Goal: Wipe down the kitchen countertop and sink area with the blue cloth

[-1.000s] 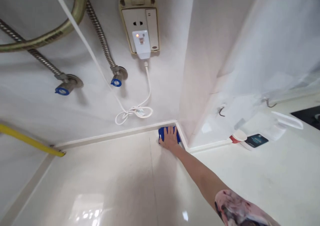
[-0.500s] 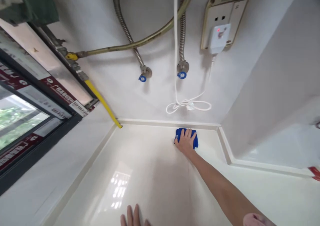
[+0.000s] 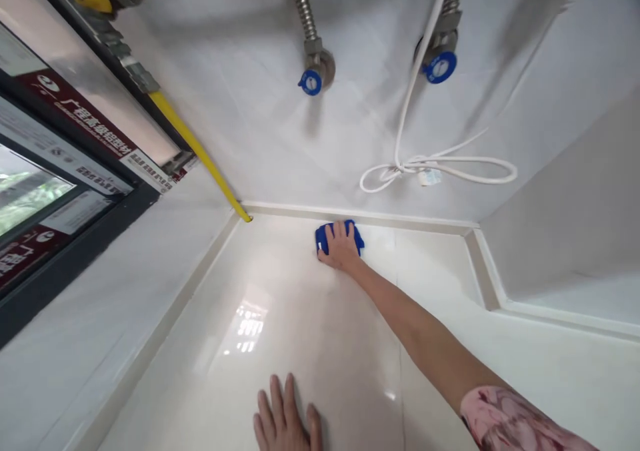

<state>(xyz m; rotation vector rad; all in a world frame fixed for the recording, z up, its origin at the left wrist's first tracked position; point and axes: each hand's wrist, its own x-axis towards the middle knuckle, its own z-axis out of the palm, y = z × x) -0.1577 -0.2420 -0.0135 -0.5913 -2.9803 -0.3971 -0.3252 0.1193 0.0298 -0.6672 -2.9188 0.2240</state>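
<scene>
Blue cloth (image 3: 323, 238) under your right hand (image 3: 342, 248), tabletop's (image 3: 200, 384) far edge
Its fingers spread, your left hand's (image 3: 285, 424) loosely apart; work seems underway, how much remains unclear.

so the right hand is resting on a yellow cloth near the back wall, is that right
The colour is wrong: the cloth is blue, not yellow, as the head view shows. The right hand does rest on it, near the back wall.
</scene>
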